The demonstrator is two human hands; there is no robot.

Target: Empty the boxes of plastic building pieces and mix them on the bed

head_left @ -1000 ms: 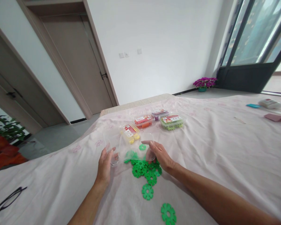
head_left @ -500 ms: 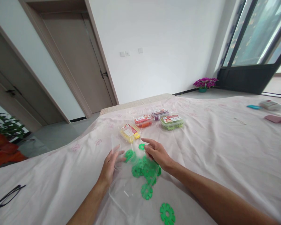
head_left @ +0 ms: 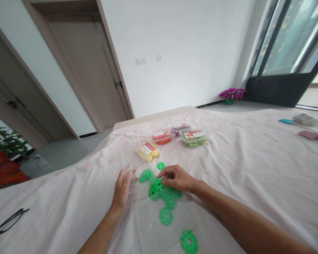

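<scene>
My left hand holds a clear plastic box by its side, tilted above the bedspread. Behind the clear wall shows a green snowflake disc. My right hand is curled, thumb and fingers pinched at the edge of a green snowflake disc in a small pile. More green discs spread toward me, one of them near the bottom edge. Another lone disc rests beyond my right fingers. A clear plastic lid-like sheet is over some of the nearer discs.
Packed boxes stand beyond my hands: yellow, orange-red, purple and light green. Glasses lie at the left. A blue item, a white pack and a pink cloth lie far right on the bedspread.
My right hand has drawn back from the lone disc to the pile, its fingers curling in. My left hand and the box shifted slightly left. The clear sheet has moved right and toward me.
</scene>
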